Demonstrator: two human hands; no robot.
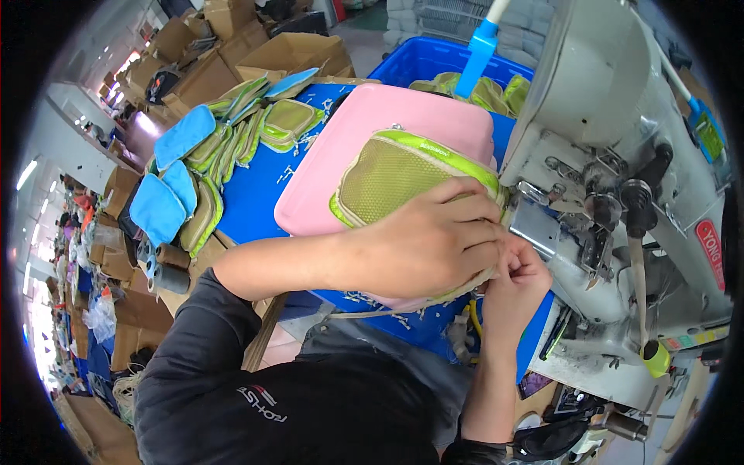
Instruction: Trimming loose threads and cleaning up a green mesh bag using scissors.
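Palm-down, left hand and right hand grip the mesh pouch.

Top: dark charcoal long-sleeved garment — soft, matte fabric
Sleeves: pushed up, both forearms bare
Marking: small pale printed logo with a red accent on the fabric
Left hand: bare — no glove
Right hand: bare, no glove

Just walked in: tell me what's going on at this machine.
A person holds a pink pouch with a yellow-green mesh pocket against an industrial sewing machine. The left hand lies flat over the pocket; the right hand pinches its edge near the needle area. More finished pouches lie stacked on the blue table.
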